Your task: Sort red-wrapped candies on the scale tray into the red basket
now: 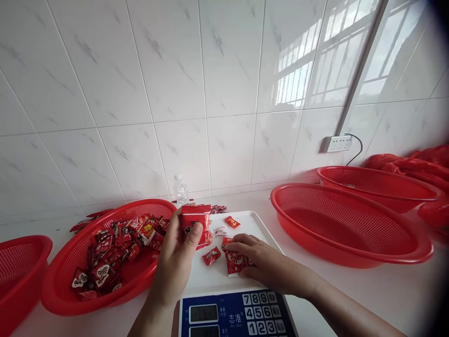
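My left hand (178,255) is closed round red snack packets (196,224), its thumb across the printed front, held above the white scale tray (252,222). On the right of that tray my right hand (254,257) lies with bent fingers over another red packet (235,262); its fingertips touch the packet's top and side. Between the hands lie a small dark red wrapped candy (211,256) and a white-wrapped candy (220,231). Farther back on the tray is a red and yellow wrapped candy (232,222). The scale's blue keypad panel (235,318) faces me.
Left of the scale stands a red basket (56,290) of wrapped snacks, beside another red basket (24,243). Two red baskets, one in front (351,260) and one behind (379,173), are on the right. A clear bottle (181,189) and a power strip (337,143) are at the wall.
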{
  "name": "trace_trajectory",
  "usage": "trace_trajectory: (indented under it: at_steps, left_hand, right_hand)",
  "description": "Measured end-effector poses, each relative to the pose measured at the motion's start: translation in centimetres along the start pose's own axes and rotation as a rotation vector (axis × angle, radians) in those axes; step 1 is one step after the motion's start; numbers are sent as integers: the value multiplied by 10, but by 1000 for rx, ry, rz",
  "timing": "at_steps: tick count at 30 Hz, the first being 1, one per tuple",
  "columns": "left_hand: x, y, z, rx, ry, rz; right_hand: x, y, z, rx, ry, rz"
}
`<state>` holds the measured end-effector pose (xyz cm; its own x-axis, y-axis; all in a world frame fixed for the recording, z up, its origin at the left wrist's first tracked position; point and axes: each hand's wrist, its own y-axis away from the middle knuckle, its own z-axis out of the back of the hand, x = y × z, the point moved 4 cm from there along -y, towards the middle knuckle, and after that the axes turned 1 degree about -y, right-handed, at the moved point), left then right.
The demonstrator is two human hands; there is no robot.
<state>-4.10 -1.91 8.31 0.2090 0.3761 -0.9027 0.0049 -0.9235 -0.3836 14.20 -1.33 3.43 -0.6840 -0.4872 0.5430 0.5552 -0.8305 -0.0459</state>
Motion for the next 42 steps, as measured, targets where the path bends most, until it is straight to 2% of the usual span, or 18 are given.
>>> trace_trajectory:
  at_steps: [7, 13, 18, 21, 24, 26, 28, 31, 34, 36, 38, 40, 42]
  left_hand:
    - [-7, 2, -5, -26, 0, -20]
    - [-4, -1, -3, -8, -30, -30]
    - [-2, -2, -1, 3, -48, -14]
    - [-3, -2, 0, -20, -63, 7]
    - [-4, -1, -2, -25, -67, 10]
    - [-5, -1, -4, -18, -73, 0]
    - [-5, 0, -6, -10, -81, 0]
    - [-4, 0, -6, -4, -103, -9]
    - [-3, 0, -6, 13, -113, 7]
    - [-1, 0, -6, 19, -105, 20]
    - [-1, 0, -6, 21, -104, 20]
    - [-1, -1, -6, 20, -119, 9]
    - [-2, -1, -5, 7, -134, -7]
  right_hand:
    - [2, 2, 3, -68, -49, -15]
    - [4, 5, 5, -87, -138, -44]
    - [-2, 8, 8, -154, -232, -2]
    - [-15, 13, 23, -279, -245, 3]
    - [-39, 25, 52, -504, -91, -48]
    - [-62, 36, 75, -667, 84, -136]
    - [-91, 47, 93, -750, 233, -295]
    - [-130, 56, 106, -714, 349, -508]
    - [-142, 54, 103, -687, 372, -549]
    - [-129, 44, 91, -665, 373, -484]
    - [-106, 30, 75, -599, 341, -359]
    - [-80, 13, 58, -464, 244, -218]
    - [-63, 0, 48, -310, 165, -172]
